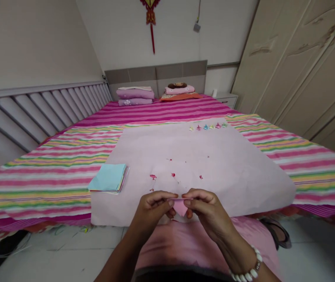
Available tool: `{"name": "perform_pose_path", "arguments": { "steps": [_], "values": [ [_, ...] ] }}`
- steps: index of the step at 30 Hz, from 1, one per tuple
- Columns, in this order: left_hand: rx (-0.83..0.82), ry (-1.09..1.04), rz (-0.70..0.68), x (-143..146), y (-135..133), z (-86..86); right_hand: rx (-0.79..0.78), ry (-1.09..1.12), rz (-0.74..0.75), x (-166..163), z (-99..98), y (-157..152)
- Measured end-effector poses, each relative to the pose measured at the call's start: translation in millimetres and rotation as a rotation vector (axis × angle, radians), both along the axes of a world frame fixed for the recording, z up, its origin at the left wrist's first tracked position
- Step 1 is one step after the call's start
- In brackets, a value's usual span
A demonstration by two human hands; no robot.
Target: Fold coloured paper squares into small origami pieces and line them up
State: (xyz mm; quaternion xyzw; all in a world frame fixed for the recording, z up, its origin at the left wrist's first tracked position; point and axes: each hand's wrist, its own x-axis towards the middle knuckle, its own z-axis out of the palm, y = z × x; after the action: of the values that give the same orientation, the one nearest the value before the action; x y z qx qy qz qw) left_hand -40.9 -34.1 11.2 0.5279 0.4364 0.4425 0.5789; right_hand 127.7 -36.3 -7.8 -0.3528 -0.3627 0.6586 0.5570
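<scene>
Both hands meet over the near edge of a pale pink sheet (214, 164) spread on the bed. My left hand (152, 207) and my right hand (208, 213) pinch a small folded pink paper piece (180, 205) between their fingertips, its point hanging downward. A stack of coloured paper squares (108, 178), light blue on top, lies to the left of my hands. A row of several small folded paper shapes (208, 126) sits at the sheet's far edge. My right wrist wears a white bead bracelet (251, 270).
The bed carries a striped pink, green and yellow cover (52, 164). Folded bedding and pillows (134, 96) lie by the headboard. A slatted rail (38, 113) runs along the left; wardrobe doors (302, 66) stand on the right. Small pink paper scraps (153, 177) dot the sheet.
</scene>
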Motion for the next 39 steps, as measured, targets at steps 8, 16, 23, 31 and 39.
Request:
{"name": "perform_pose_path", "arguments": {
  "steps": [8, 16, 23, 31, 39],
  "values": [
    [0.072, 0.012, 0.023, -1, 0, -2.9, 0.168, -0.022, 0.028, 3, -2.1, -2],
    [0.102, 0.089, 0.040, 2, -4, 1.4, 0.313, -0.162, 0.070, 6, 0.6, -4],
    [0.148, 0.127, 0.077, 3, -3, -3.1, 0.214, -0.179, 0.088, 6, 2.5, -5],
    [0.049, -0.011, 0.007, 5, -3, -7.5, 0.325, -0.396, 0.013, 5, 4.5, -2],
    [0.071, 0.046, 0.069, 11, -3, -4.2, 0.389, -0.461, -0.089, 1, 7.8, -4]
  ]
}}
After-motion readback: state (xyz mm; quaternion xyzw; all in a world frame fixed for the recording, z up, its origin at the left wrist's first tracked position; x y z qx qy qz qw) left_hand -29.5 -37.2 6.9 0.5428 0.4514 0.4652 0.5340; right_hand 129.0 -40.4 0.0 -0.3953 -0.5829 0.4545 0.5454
